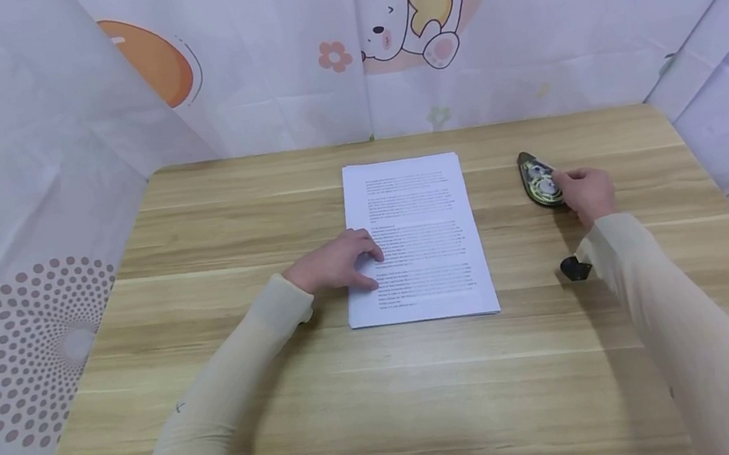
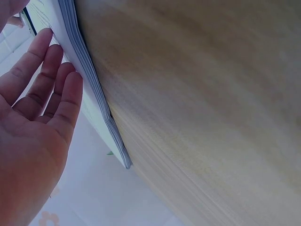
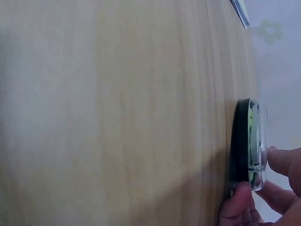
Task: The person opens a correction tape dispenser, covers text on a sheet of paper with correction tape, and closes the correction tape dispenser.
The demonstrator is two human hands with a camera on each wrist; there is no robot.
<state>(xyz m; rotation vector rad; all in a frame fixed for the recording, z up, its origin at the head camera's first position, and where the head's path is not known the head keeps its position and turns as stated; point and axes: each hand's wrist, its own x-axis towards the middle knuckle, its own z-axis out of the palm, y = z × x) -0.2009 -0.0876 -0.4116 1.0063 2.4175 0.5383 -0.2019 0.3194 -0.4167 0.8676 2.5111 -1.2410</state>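
Note:
A stack of printed paper (image 1: 420, 251) lies on the wooden table. My left hand (image 1: 340, 260) is at its left edge, fingers spread and slightly bent, with thumb and fingertips over the top sheet. In the left wrist view the left hand (image 2: 40, 103) has its fingertips by the side of the layered stack (image 2: 87, 70). To the right of the paper, a correction tape (image 1: 539, 183) with a clear cover and dark base is pinched by my right hand (image 1: 587, 194). Up close, fingers of the right hand (image 3: 277, 188) hold the near end of the correction tape (image 3: 251, 141).
The wooden table (image 1: 397, 409) runs back to a pale printed curtain (image 1: 270, 54). A small black object (image 1: 576, 268) sits at the right sleeve's cuff. Another hanging cloth with dotted circles (image 1: 38, 343) borders the left side.

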